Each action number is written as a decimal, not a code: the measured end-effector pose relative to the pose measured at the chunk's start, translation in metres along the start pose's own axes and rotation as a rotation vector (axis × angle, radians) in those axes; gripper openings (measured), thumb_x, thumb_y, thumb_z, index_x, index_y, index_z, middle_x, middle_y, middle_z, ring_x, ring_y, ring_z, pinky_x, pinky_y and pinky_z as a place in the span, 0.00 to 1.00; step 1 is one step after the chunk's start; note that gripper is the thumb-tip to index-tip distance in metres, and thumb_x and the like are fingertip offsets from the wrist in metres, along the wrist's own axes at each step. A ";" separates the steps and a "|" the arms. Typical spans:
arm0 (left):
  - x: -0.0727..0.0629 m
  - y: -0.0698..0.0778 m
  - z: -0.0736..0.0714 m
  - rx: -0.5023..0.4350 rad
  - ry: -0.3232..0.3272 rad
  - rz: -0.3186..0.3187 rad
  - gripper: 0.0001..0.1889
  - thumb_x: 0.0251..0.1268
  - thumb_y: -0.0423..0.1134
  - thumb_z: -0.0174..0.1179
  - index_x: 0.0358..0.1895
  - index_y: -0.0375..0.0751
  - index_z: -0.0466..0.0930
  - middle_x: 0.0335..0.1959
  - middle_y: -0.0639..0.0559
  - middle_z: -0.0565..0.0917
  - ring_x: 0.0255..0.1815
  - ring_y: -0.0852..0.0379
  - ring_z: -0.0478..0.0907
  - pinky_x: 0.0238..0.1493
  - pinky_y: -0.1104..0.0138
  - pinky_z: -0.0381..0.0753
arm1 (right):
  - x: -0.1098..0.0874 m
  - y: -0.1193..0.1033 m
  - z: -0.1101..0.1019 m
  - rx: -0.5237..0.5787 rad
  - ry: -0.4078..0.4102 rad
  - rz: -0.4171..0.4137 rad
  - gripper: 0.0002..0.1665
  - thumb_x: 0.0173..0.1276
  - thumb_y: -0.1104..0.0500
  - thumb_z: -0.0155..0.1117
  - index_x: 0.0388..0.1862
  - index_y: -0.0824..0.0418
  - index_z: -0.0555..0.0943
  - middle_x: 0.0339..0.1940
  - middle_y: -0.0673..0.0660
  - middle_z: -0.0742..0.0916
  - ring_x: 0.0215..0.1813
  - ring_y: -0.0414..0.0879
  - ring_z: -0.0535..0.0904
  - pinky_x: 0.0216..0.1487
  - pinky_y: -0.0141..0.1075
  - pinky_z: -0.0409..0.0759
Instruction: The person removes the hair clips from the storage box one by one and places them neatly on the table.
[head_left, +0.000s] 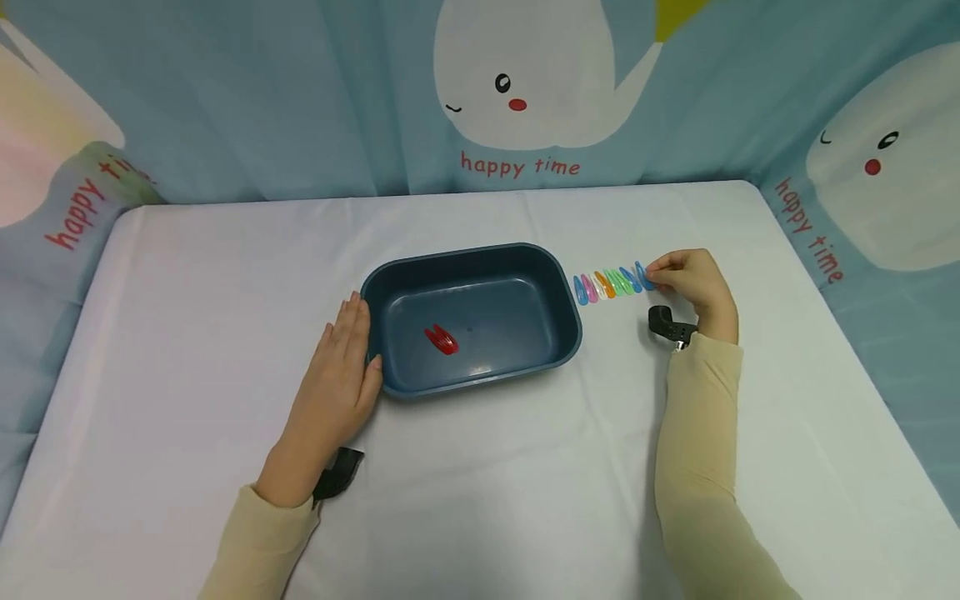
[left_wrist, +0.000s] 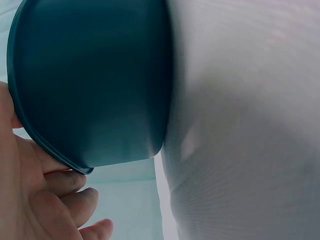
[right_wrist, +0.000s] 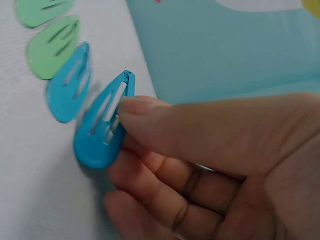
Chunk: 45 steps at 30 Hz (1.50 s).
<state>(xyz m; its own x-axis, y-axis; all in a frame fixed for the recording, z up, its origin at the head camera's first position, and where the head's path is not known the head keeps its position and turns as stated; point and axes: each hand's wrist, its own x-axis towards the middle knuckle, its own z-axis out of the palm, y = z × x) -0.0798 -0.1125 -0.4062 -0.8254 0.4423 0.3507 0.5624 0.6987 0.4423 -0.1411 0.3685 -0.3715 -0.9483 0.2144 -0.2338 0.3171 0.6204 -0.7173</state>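
Observation:
Between thumb and fingers, my right hand (head_left: pixel 693 279) pinches a blue snap hair clip (right_wrist: pixel 100 132) at the right end of a row of clips. Beside it in the right wrist view lie another blue clip (right_wrist: pixel 68 90) and a green clip (right_wrist: pixel 54 49). The row also has orange, white and pink clips (head_left: pixel 591 288). My left hand (head_left: pixel 333 375) rests against the left side of a dark blue plastic basin (head_left: pixel 472 382), its fingers fairly straight along the rim. Inside the basin lie red hair clips (head_left: pixel 442 339); they overlap, so their number is unclear.
A white cloth covers the table (head_left: pixel 480 492). Behind it and at both sides hangs a light blue curtain (head_left: pixel 300 100) with whale prints. Each wrist wears a black camera mount (head_left: pixel 670 325).

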 end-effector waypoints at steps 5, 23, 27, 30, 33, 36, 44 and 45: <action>0.003 -0.001 0.001 -0.003 0.008 0.011 0.33 0.67 0.37 0.45 0.72 0.25 0.47 0.74 0.35 0.49 0.73 0.39 0.49 0.68 0.46 0.49 | 0.004 -0.002 0.004 -0.089 0.016 -0.011 0.13 0.65 0.64 0.62 0.42 0.76 0.80 0.24 0.46 0.82 0.28 0.40 0.71 0.30 0.28 0.70; 0.005 -0.002 0.002 -0.009 -0.001 -0.008 0.33 0.68 0.38 0.44 0.71 0.25 0.47 0.74 0.35 0.49 0.74 0.41 0.47 0.69 0.47 0.48 | 0.008 -0.003 0.006 -0.136 0.028 0.042 0.16 0.65 0.60 0.63 0.44 0.73 0.81 0.27 0.48 0.83 0.31 0.44 0.72 0.31 0.28 0.70; 0.005 -0.002 0.001 -0.011 -0.007 -0.011 0.33 0.68 0.37 0.44 0.72 0.25 0.47 0.74 0.35 0.49 0.74 0.42 0.47 0.69 0.46 0.48 | 0.008 -0.002 0.007 -0.132 0.026 0.039 0.16 0.65 0.61 0.63 0.44 0.73 0.81 0.27 0.48 0.83 0.31 0.44 0.72 0.30 0.28 0.70; 0.005 -0.003 0.001 -0.009 -0.013 -0.016 0.33 0.68 0.37 0.44 0.72 0.25 0.47 0.74 0.35 0.49 0.74 0.42 0.47 0.69 0.46 0.48 | 0.008 -0.003 0.008 -0.129 0.026 0.032 0.15 0.65 0.61 0.63 0.44 0.73 0.81 0.27 0.47 0.83 0.31 0.43 0.72 0.30 0.27 0.70; 0.005 -0.003 0.001 -0.007 -0.019 -0.020 0.33 0.68 0.38 0.44 0.72 0.25 0.47 0.74 0.35 0.49 0.74 0.43 0.46 0.68 0.46 0.49 | 0.008 -0.002 0.008 -0.120 0.029 0.024 0.15 0.64 0.62 0.63 0.44 0.74 0.81 0.26 0.45 0.83 0.31 0.42 0.72 0.30 0.26 0.70; 0.005 -0.002 0.000 -0.006 -0.025 -0.024 0.33 0.68 0.38 0.44 0.72 0.25 0.47 0.74 0.35 0.49 0.74 0.43 0.45 0.68 0.46 0.48 | 0.008 -0.001 0.007 -0.105 0.027 0.020 0.16 0.64 0.62 0.63 0.45 0.74 0.81 0.25 0.43 0.83 0.30 0.40 0.73 0.30 0.26 0.71; 0.005 -0.001 0.000 -0.002 -0.025 -0.023 0.33 0.68 0.38 0.44 0.72 0.25 0.47 0.74 0.35 0.49 0.74 0.41 0.47 0.68 0.46 0.49 | 0.005 0.006 0.001 0.053 0.038 0.073 0.11 0.63 0.61 0.65 0.40 0.68 0.84 0.23 0.40 0.83 0.27 0.33 0.78 0.31 0.25 0.76; 0.005 -0.001 0.000 -0.002 -0.024 -0.023 0.33 0.68 0.38 0.44 0.72 0.25 0.47 0.74 0.35 0.49 0.74 0.41 0.47 0.68 0.46 0.49 | 0.004 0.007 -0.001 0.077 0.036 0.075 0.09 0.63 0.62 0.65 0.38 0.66 0.85 0.24 0.40 0.83 0.27 0.32 0.79 0.32 0.25 0.76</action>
<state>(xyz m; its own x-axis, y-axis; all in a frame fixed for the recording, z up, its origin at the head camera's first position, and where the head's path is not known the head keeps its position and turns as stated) -0.0850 -0.1112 -0.4047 -0.8390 0.4398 0.3203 0.5434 0.7078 0.4514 -0.1430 0.3738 -0.3768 -0.9206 0.2861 -0.2657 0.3842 0.5423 -0.7471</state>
